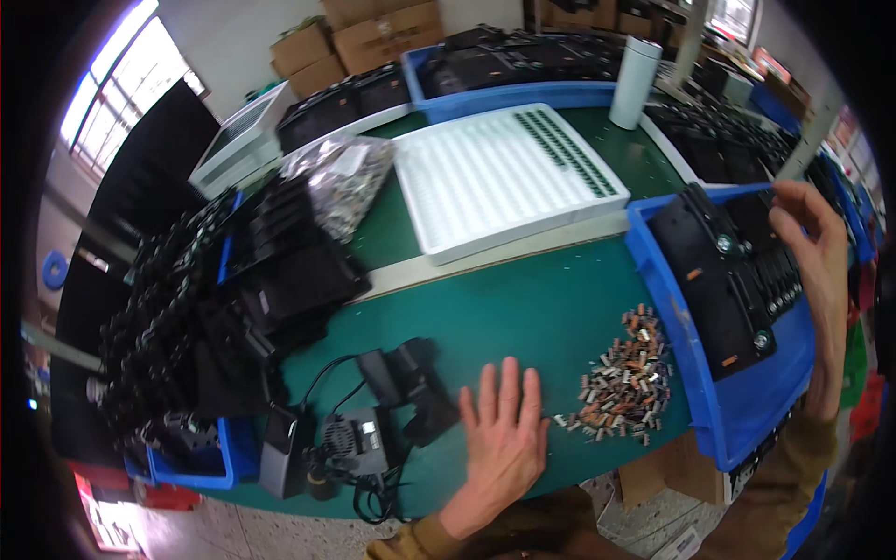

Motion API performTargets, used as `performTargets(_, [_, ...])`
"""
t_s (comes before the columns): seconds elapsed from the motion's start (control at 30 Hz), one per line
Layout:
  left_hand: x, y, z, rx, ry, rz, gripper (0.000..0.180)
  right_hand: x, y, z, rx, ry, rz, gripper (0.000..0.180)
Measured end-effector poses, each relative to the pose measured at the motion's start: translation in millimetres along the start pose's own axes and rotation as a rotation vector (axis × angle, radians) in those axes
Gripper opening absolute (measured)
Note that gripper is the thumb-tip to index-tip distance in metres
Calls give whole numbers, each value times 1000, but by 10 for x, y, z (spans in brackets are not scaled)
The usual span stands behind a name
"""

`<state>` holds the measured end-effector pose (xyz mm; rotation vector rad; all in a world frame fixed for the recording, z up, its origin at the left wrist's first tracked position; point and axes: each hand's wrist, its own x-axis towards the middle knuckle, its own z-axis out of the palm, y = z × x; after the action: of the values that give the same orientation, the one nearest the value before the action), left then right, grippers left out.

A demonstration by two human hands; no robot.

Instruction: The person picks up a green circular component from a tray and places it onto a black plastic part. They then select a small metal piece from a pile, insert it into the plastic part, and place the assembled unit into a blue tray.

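My left hand (505, 437) lies flat on the green work surface (485, 322), fingers spread and holding nothing. To its right is a loose pile of small metal and copper-coloured parts (627, 378). At the far right, my right hand (814, 233) has curled fingers at the far right corner of a black plastic panel (695, 250), gripping its edge. This panel rests tilted in a blue bin (674, 345) and carries round metal fittings and small copper-coloured pieces. My fingers partly cover the gripped corner.
A white tray (467, 187) with rows of small dark parts stands ahead, beside a bag of small parts (347, 177). Black plastic parts (224, 308) crowd the left. A corded black device (359, 443) sits near my left hand. A white bottle (637, 82) stands at the back.
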<state>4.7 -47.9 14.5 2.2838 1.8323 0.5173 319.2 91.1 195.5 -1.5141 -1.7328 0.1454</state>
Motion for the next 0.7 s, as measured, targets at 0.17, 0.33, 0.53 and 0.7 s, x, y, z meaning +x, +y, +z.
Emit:
performTargets(0.17, [-102, -78, 61, 4, 89, -32, 60, -398, -1463, 886, 367, -519, -6, 28])
performTargets(0.33, [-106, -53, 125, -5, 118, -12, 58, -313, -1933, 2115, 551, -897, -148, 36])
performTargets(0.53, [-134, -58, 179, -136, 158, 24, 56, -335, -2201, 3427, 267, -751, -472, 55])
performTargets(0.7, [-135, -66, 87, -84, 35, 41, 55, -405, -2068, 3831, 167, -567, -795, 51])
